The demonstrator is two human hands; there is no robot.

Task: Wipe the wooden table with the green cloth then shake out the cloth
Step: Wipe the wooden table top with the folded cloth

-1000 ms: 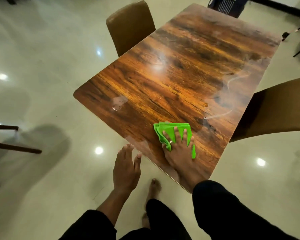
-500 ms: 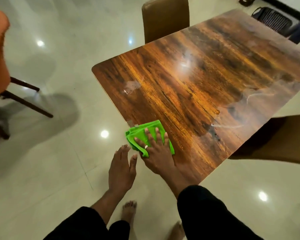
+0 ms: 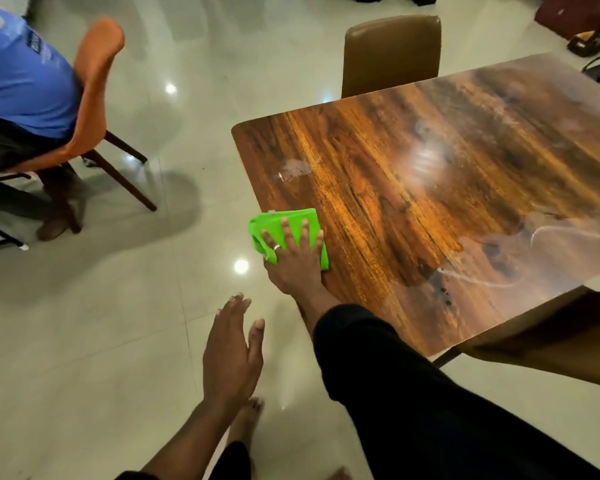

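Note:
The wooden table (image 3: 430, 188) has a glossy brown top with pale smears at its right side. A folded green cloth (image 3: 303, 220) lies at the table's near left edge, partly hanging over it. My right hand (image 3: 296, 258) presses flat on the cloth with spread fingers, a ring on one finger. My left hand (image 3: 231, 355) hovers over the floor left of the table, fingers apart, holding nothing.
A brown chair (image 3: 392, 53) stands at the table's far side and another brown chair (image 3: 551, 341) at the near right. A person in a blue shirt (image 3: 21, 77) sits on an orange chair (image 3: 94, 95) at the left. Glossy tiled floor surrounds the table.
My right hand has slid the cloth leftward along the near edge toward the table's left corner. My view has swung left, bringing the seated person into sight.

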